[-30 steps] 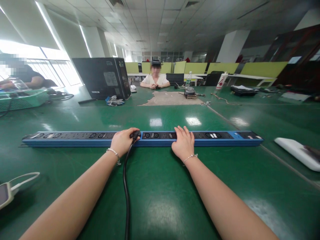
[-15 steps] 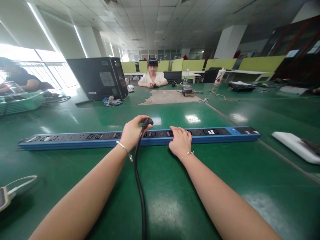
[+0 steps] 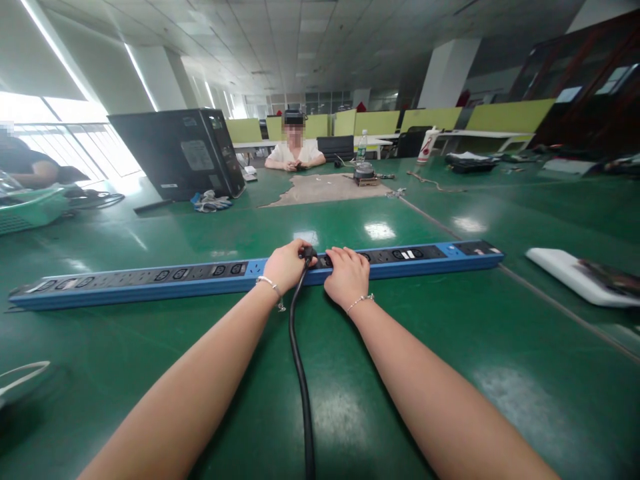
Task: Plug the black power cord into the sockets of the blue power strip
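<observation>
A long blue power strip (image 3: 145,290) with black socket panels lies across the table in front of me. My left hand (image 3: 284,268) is closed around a black power plug (image 3: 309,253), holding it right at the strip's top face near the middle. Whether its pins sit in a socket is hidden. From the plug a thick black cable (image 3: 303,373) runs down toward me and out of view. Close by on the right, my right hand (image 3: 346,275) grips the strip, its fingers bent over the sockets.
A black computer case (image 3: 173,157) stands at the back left, with gloves (image 3: 211,201) beside it. At the left edge is a green basket (image 3: 35,208). A white object (image 3: 575,275) lies at right. Across the table sits a person (image 3: 295,152); another is at far left.
My left hand has brought the plug rightward and down onto the strip, closer to my right hand. My right hand keeps its hold. The whole view has shifted slightly.
</observation>
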The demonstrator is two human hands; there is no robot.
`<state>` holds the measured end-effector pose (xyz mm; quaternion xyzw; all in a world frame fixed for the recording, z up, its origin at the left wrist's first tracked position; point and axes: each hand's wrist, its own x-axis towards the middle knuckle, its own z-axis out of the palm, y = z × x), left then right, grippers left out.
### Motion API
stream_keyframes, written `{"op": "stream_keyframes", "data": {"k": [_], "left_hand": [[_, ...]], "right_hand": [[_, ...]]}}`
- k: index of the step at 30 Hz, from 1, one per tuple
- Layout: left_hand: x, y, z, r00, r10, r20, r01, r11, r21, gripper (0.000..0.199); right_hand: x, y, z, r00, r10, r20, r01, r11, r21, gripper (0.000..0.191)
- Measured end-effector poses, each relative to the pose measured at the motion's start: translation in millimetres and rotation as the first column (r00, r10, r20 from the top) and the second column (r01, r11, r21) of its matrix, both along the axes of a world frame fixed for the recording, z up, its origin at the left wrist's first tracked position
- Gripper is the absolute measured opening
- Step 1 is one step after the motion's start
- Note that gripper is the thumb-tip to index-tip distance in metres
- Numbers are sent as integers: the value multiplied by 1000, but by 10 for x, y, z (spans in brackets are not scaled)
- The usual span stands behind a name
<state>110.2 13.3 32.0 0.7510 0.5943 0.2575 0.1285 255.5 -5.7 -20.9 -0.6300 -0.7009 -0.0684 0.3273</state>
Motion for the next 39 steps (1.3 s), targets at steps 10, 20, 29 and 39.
{"op": "stream_keyframes", "data": {"k": [10,20,29,39], "left_hand": [[65,-21,-5,998,33,-61,-30,998,55,31],[51,-74,-98,981,61,-187,-37,991,128,32],[-11,-65,-134,966,19,-259,16,991,133,26],[-105,-115,-275,946,-92,-310,153,972,177,44]], "right_hand": [[-4,-16,16,1000,9,-11,-9,1000,-9,47],[0,-7,22,1000,8,-23,-8,1000,-22,46],[-115,-65,118,926,373,-64,-369,927,62,52],[-168,-37,196,935,356,-5,-356,935,-7,34]]}}
